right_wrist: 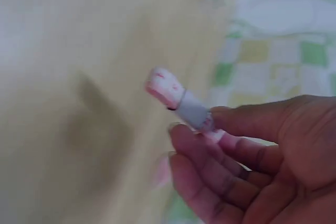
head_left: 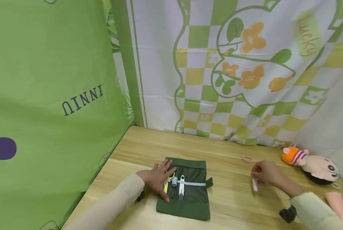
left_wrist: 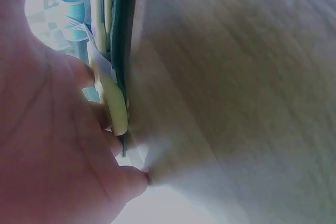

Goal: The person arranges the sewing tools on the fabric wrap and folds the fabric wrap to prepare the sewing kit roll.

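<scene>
A dark green fabric pouch (head_left: 192, 209) lies unfolded on the wooden table. Across its left part my left hand (head_left: 157, 179) rests with fingers spread. Partly under that hand are a yellow-handled tool (head_left: 165, 187) and a pale blue spool (head_left: 174, 182). A slim white tool (head_left: 182, 185) with a hole at its top sits beside them, under a white elastic strap (head_left: 195, 184). To the right, my right hand (head_left: 267, 172) pinches a small pink-and-white folded strip (right_wrist: 165, 87) with a pale band around it, held over the table between thumb and fingertips.
A pink ring-shaped loop (head_left: 247, 159) lies on the table beyond my right hand. A plush doll (head_left: 317, 166) with an orange part lies at the right edge, near a pinkish object (head_left: 339, 204). Green cloth (head_left: 59, 64) and patterned curtain (head_left: 200, 70) enclose the table (head_left: 137, 143).
</scene>
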`<state>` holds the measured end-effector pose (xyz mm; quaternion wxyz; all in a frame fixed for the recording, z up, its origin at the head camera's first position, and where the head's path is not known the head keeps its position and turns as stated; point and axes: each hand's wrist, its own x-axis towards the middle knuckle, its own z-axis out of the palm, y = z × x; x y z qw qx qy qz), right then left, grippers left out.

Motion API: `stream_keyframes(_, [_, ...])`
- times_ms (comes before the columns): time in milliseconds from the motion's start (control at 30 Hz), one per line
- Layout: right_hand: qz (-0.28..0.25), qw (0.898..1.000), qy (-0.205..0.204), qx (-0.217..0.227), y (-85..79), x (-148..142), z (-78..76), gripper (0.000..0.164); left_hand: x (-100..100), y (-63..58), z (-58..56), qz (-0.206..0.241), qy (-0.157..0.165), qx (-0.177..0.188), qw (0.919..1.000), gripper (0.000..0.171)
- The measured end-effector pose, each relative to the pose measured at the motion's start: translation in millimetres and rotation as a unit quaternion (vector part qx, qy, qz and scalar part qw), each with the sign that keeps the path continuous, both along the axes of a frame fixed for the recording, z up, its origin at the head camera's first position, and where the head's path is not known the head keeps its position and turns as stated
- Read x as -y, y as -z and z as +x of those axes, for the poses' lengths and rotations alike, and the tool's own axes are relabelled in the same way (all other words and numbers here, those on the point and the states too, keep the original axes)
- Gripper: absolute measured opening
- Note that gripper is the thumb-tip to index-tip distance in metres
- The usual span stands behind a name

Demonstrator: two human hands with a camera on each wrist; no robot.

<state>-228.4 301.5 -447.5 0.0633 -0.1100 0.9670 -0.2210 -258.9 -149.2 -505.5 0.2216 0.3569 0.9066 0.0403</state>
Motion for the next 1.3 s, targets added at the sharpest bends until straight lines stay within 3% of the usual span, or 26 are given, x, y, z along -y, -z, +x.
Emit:
stream_keyframes(100, [-0.027, 1.0, -0.013, -0.005, -17.8, 46.5, -25.8, 0.01, -0.3, -0.4, -0.9, -0.008, -0.004, 0.002, 1.0, 0.128])
stream_keyframes(200, [-0.052, 0.998, -0.035, -0.004, -19.4, 99.3, -48.3, 0.012, -0.1, 0.7, -2.0, -0.014, -0.006, -0.004, 0.9999, 0.128])
stream_keyframes(367, [-0.076, 0.994, -0.074, -0.017, 3.1, 171.4, -71.3, 0.012, -1.2, 1.8, -3.3, -0.012, -0.01, -0.004, 0.9999, 0.128])
stream_keyframes(467, [-0.076, 0.994, -0.072, -0.028, 18.0, 192.3, -74.7, 0.012, -7.1, 2.0, -5.8, -0.012, -0.006, -0.001, 0.9999, 0.127])
stream_keyframes(733, [-0.083, 0.995, -0.051, 0.01, 37.1, 210.6, -67.1, 0.015, -5.3, 0.5, -6.2, -0.01, -0.014, 0.004, 0.9998, 0.127])
stream_keyframes(1000, [-0.051, 0.997, -0.058, 0.029, 42.1, 213.9, -60.4, 0.023, -0.2, -0.5, -4.8, -0.004, -0.012, 0.008, 0.9999, 0.127])
stream_keyframes(1300, [-0.054, 0.996, -0.058, 0.038, 47.4, 214.0, -55.5, 0.024, 0.4, 3.0, -4.6, -0.002, -0.013, 0.004, 0.9999, 0.127])
